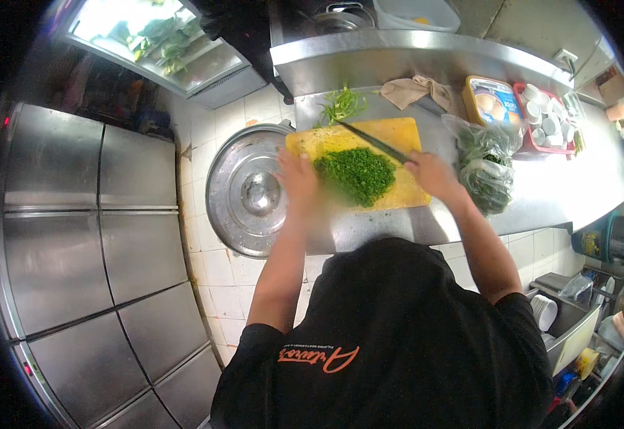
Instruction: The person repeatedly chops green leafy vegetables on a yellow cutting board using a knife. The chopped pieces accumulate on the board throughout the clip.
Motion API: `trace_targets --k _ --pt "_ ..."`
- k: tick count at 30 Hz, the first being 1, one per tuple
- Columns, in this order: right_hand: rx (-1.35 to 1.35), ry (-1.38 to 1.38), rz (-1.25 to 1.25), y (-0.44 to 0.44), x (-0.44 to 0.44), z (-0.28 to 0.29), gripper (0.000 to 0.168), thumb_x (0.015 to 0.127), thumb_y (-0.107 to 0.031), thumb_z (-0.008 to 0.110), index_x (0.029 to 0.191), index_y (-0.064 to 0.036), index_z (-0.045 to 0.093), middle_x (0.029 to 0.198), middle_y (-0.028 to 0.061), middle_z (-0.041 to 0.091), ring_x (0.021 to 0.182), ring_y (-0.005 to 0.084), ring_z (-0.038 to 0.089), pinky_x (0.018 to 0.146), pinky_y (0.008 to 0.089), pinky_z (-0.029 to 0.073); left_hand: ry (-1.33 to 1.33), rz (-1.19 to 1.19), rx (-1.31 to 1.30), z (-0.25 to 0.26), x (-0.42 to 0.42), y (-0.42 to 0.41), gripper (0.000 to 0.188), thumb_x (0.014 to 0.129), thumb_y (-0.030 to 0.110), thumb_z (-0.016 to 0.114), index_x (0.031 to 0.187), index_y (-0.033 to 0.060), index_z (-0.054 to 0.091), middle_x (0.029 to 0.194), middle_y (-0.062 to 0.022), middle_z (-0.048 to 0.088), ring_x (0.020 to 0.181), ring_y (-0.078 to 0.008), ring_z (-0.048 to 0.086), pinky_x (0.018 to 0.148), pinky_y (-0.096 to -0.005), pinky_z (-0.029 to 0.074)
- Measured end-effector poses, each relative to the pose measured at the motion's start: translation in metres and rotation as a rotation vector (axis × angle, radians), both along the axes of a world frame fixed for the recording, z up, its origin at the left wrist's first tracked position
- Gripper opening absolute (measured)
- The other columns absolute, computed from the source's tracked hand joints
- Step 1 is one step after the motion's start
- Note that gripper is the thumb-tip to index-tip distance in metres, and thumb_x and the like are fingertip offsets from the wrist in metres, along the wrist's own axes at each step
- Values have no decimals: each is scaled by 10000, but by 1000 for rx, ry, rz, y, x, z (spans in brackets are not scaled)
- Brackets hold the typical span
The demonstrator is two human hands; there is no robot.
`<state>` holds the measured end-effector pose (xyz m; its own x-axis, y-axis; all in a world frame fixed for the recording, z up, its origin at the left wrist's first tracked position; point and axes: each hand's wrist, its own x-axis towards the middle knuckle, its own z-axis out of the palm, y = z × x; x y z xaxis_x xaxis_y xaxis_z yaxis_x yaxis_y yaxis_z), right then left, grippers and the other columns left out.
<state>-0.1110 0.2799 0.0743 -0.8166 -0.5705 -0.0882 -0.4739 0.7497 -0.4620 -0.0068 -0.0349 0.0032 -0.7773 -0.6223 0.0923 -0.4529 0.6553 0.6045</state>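
On the steel counter lies a yellow cutting board (406,187), bearing a pile of finely chopped green herbs (357,174). My right hand (431,172) grips a knife (376,142) by its handle at the board's right side, the blade pointing to the upper left above the chopped pile. At the board's left edge is my left hand (297,174), fingers apart and holding nothing; whether it touches the board cannot be told. Green stems (342,104) lie behind the board's upper left corner. To the right sits a clear plastic bag of leafy greens (486,171).
A brown cloth (416,94), a lidded plastic tub (491,101) and a red basket (545,147) of small white containers stand along the back of the counter. Left of the counter is a large round metal lid (237,214). Steel cabinet doors (54,268) line the left side.
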Motion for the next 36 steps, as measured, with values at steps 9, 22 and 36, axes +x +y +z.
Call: trace_targets --k 9,22,36 --pt "83 74 7 2 -48 -9 239 921 -223 567 1067 -62 667 1004 209 633 945 409 638 814 508 517 200 -418 258 48 -12 44 646 1022 356 427 1497 -53 269 1591 -211 240 1479 -390 197 1168 -562 206" --pt "224 110 378 -99 -54 -8 275 881 -104 574 1140 -121 665 1062 167 603 931 364 653 801 473 535 50 31 139 -39 -5 -47 726 953 202 567 1528 -32 190 1364 -219 513 1130 -300 585 920 -359 488" --pt "136 159 271 -47 -46 -15 150 890 -155 570 965 -80 676 1029 138 621 952 338 663 787 473 554 224 -285 -262 -28 -13 -9 528 1042 266 297 1511 21 313 1525 -191 357 1433 -379 241 1173 -517 126"
